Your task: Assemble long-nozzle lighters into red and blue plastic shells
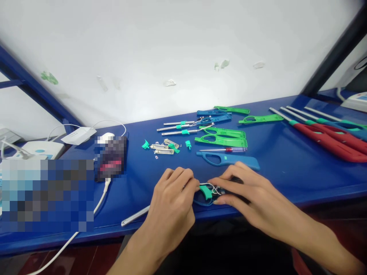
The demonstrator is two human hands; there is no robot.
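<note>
Near the front edge of the blue table, an opened long-neck lighter point(205, 192) lies between my two hands. Its green trigger, white wires and part of a blue shell show. A metal tube point(136, 215) sticks out to the left beneath my left hand point(174, 194), whose curled fingers close around the lighter's neck end. My right hand point(243, 187) has its thumb and fingers closed on the handle end, beside the wires; the fingers hide most of the handle. Just beyond lie a blue lighter shell point(241, 161) and a screwdriver point(236, 149) with a clear and red handle.
Green shell halves point(220, 141), metal tubes point(176, 133) and clear fuel tanks point(164, 151) lie mid-table. Several assembled lighters point(329, 137) rest at right. At left are a pixelated phone-like object point(110, 160), white cable point(100, 202) and power strip point(43, 149). A white wall point(183, 46) stands behind.
</note>
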